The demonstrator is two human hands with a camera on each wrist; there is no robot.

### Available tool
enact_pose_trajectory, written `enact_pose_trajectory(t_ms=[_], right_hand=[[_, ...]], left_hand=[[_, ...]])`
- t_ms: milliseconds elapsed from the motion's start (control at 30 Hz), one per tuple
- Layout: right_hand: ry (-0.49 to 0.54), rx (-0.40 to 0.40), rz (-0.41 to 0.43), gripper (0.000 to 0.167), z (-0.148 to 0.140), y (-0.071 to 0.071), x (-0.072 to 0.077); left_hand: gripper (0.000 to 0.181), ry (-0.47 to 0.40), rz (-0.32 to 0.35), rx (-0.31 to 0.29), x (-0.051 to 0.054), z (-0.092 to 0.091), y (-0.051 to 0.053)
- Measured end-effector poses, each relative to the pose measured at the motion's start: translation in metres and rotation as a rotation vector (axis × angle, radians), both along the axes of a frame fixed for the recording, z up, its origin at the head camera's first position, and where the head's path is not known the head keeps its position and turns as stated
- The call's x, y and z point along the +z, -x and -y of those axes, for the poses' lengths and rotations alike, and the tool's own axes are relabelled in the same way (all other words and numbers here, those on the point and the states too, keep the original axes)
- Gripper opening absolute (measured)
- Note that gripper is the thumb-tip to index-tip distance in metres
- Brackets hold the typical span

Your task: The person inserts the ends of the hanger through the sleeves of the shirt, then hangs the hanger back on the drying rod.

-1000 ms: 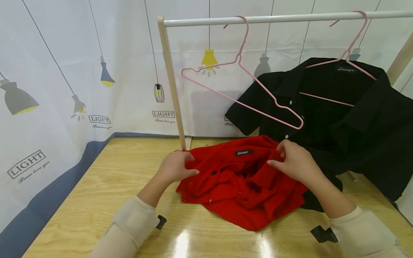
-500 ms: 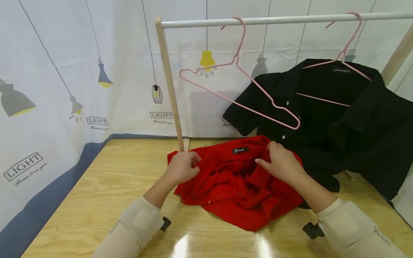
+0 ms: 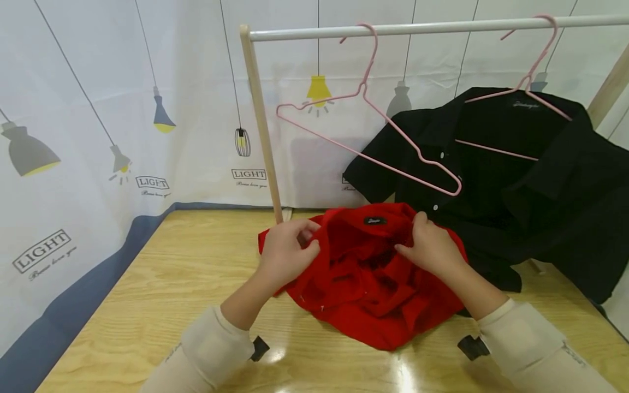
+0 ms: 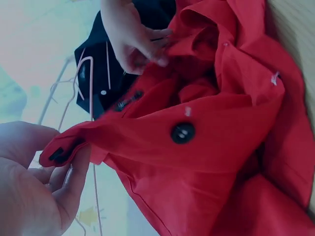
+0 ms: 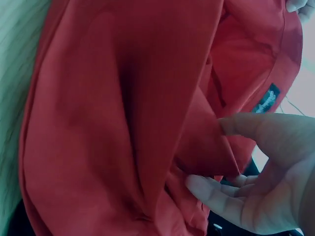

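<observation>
Red shirt (image 3: 388, 322) lies rumpled on the desk (image 3: 147, 295), in front of the black shirt (image 3: 570, 229); my left grip (image 3: 287, 250) pinches one side of its collar (image 3: 354, 220), my right grip (image 3: 434, 246) holds the other. From here, I judge it best to spread both sides evenly, without twisting the collar.

At the centre of the frame, a plain red garment (image 3: 363, 323) is marked by a black label (image 3: 375, 220) with pale lettering; at the right, a black shirt (image 3: 585, 218) is dotted with white buttons (image 3: 435, 207). The white backdrop (image 3: 206, 136) is patterned with grey, yellow and blue lamps (image 3: 319, 87), and the yellowish table (image 3: 172, 262) is streaked with wood grain.
</observation>
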State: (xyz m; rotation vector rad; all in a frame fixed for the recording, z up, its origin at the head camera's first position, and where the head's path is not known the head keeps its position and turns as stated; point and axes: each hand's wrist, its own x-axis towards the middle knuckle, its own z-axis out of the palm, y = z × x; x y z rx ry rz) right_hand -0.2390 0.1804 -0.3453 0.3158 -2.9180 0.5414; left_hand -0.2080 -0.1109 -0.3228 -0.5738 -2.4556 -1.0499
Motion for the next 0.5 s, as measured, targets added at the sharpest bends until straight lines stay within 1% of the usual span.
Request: enact_pose_trajectory(t_ms=[100,133,167,233,333,400,500], right_hand=[[0.011,0.061,0.037,0.055,-0.002,-0.003,0.002],[0.013,0.085,0.047,0.057,-0.003,-0.004,0.003],[0.015,0.107,0.050,0.059,-0.004,-0.005,0.003],[0.012,0.135,0.041,0.062,-0.006,-0.007,0.004],[-0.006,0.133,0.016,0.060,-0.010,-0.010,0.005],[-0.011,0.109,0.002,0.056,-0.012,-0.012,0.006],[-0.002,0.070,0.009,0.050,-0.014,-0.014,0.005]], left_hand=[[0.016,-0.053,-0.063,0.046,0.005,0.003,0.002],[0.016,-0.077,-0.074,0.064,0.006,0.005,0.003],[0.016,-0.098,-0.079,0.088,0.008,0.008,0.005],[0.016,-0.143,-0.070,0.134,0.011,0.014,0.008],[0.015,-0.212,-0.056,0.189,0.015,0.023,0.010],[0.016,-0.244,-0.057,0.216,0.017,0.028,0.011],[0.016,-0.299,-0.077,0.247,0.020,0.034,0.013]])
